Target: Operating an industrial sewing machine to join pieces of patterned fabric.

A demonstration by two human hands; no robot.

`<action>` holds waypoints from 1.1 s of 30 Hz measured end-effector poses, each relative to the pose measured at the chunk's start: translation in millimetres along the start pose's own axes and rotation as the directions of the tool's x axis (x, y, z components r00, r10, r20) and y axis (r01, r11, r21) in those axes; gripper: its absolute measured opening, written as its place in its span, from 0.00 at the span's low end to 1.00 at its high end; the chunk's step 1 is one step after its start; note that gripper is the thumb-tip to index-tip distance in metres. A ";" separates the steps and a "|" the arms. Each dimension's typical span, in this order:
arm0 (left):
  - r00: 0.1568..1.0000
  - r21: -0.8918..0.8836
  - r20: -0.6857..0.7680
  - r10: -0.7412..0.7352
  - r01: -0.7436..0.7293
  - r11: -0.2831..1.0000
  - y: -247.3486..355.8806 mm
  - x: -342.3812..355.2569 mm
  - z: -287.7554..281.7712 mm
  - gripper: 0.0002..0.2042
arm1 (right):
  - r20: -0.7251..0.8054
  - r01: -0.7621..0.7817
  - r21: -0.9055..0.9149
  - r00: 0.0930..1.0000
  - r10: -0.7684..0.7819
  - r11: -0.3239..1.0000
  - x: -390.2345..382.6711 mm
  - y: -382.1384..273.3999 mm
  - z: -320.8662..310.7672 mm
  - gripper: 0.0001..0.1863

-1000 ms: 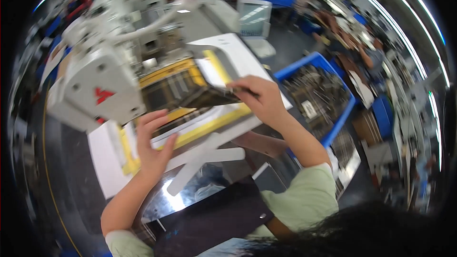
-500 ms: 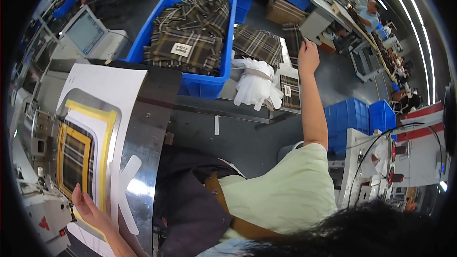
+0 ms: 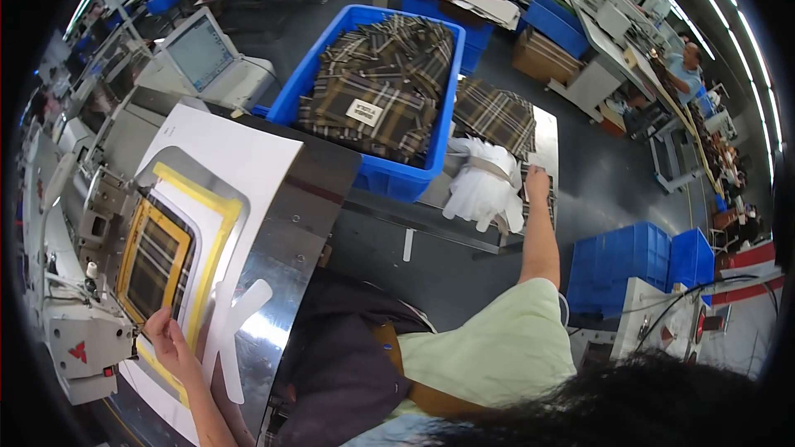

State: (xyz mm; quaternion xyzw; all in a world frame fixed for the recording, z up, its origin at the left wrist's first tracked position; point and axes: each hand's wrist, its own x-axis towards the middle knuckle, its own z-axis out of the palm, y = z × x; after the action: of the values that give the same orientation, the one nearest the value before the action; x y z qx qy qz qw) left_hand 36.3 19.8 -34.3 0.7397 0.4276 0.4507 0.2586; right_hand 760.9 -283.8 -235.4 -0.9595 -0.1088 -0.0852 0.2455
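Observation:
My left hand (image 3: 168,339) rests at the near end of a yellow frame (image 3: 181,259), fingers loosely bent and apart. Dark plaid fabric (image 3: 151,269) lies inside the frame on a white board (image 3: 255,149) beside a white sewing machine (image 3: 83,335). At the right, my right hand (image 3: 537,186) reaches to plaid pieces (image 3: 546,209) beside a bundle of white strips (image 3: 480,190); its fingers are closed, and what they grip is too small to make out. Behind the bundle is a plaid stack (image 3: 497,112).
A blue bin (image 3: 389,186) heaped with plaid pieces stands centre. A laptop-like device (image 3: 199,58) is behind it. Blue crates (image 3: 617,269) and another machine (image 3: 650,319) are at right. A co-worker (image 3: 686,70) sits at a far bench.
My view has swung rightward from the machine. My right hand left the frame, reached far to a plaid piece, then came lower beside the white bundle. My left hand stays by the frame.

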 end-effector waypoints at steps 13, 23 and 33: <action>0.676 0.277 0.735 0.052 -0.369 0.887 84.3 -18.8 18.1 0.22 | 0.170 0.690 0.355 0.615 -0.770 0.630 -57.4 -392.0 -10.5 0.18; 0.720 0.278 0.694 0.028 -0.304 0.911 78.4 -25.0 -13.9 0.25 | 0.589 0.648 0.151 0.547 -0.595 0.746 -13.7 -428.0 12.1 0.18; 0.781 0.328 0.623 0.046 -0.314 0.891 75.5 2.5 -41.3 0.21 | -0.152 0.892 0.426 0.237 -0.959 0.153 -139.8 -477.9 -147.9 0.10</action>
State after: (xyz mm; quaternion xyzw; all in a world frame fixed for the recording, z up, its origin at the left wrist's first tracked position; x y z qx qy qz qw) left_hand 30.3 -15.9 43.9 0.9193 0.3346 0.1152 0.1723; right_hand 490.5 29.4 78.5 -0.6109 -0.7077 -0.1166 0.3352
